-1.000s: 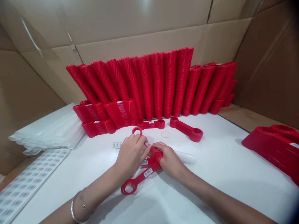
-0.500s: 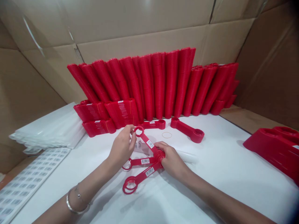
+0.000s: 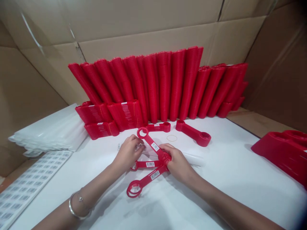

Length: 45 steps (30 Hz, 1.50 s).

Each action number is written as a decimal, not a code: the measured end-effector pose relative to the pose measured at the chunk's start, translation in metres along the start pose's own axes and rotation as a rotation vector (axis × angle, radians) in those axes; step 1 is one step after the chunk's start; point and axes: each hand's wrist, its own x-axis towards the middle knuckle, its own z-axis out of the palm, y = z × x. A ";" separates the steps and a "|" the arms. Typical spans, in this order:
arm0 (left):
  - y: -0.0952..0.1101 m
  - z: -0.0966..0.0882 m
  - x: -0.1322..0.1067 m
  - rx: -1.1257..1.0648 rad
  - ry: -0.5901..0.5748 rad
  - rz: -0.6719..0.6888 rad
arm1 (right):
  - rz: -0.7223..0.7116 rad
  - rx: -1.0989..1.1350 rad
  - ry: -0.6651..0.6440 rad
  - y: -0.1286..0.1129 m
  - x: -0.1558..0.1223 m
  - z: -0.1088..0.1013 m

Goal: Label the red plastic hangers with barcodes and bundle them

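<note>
Several flat red plastic wrench-shaped pieces [image 3: 149,150] with white barcode labels lie fanned out on the white tabletop [image 3: 216,179]. My right hand [image 3: 176,163] is closed on their joined ends and pins them together. My left hand [image 3: 128,153] pinches the edge of a clear plastic bag [image 3: 192,158] that lies under the fan, just left of the uppermost piece. A silver bangle sits on my left wrist.
Tall leaning stacks of red pieces [image 3: 158,86] line the cardboard wall [image 3: 144,25]. Two loose red pieces [image 3: 193,133] and a rubber band [image 3: 171,138] lie behind my hands. A pile of clear bags [image 3: 50,131] and a barcode label sheet [image 3: 26,188] lie left. More red stacks [image 3: 283,153] stand right.
My left hand came off the bundle, swung the top piece outward so the pieces fanned apart, then dropped to the clear bag. My right hand stayed on the joined ends.
</note>
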 end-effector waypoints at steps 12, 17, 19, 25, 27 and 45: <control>0.014 -0.019 -0.003 -0.124 0.119 0.126 | 0.088 -0.011 0.044 0.002 0.003 -0.004; 0.023 -0.033 -0.003 -0.048 0.256 0.222 | 0.077 -0.019 0.032 0.001 0.002 -0.002; 0.022 -0.032 -0.004 0.096 0.253 0.309 | 0.069 -0.011 0.032 0.001 0.002 -0.001; 0.014 -0.029 -0.005 0.348 0.309 0.464 | 0.090 -0.002 0.052 0.002 0.003 -0.004; 0.012 -0.028 -0.005 0.402 0.309 0.500 | 0.091 0.002 0.062 0.002 0.003 -0.005; 0.006 -0.013 -0.013 0.638 0.328 0.523 | 0.076 0.024 0.079 0.006 0.004 -0.005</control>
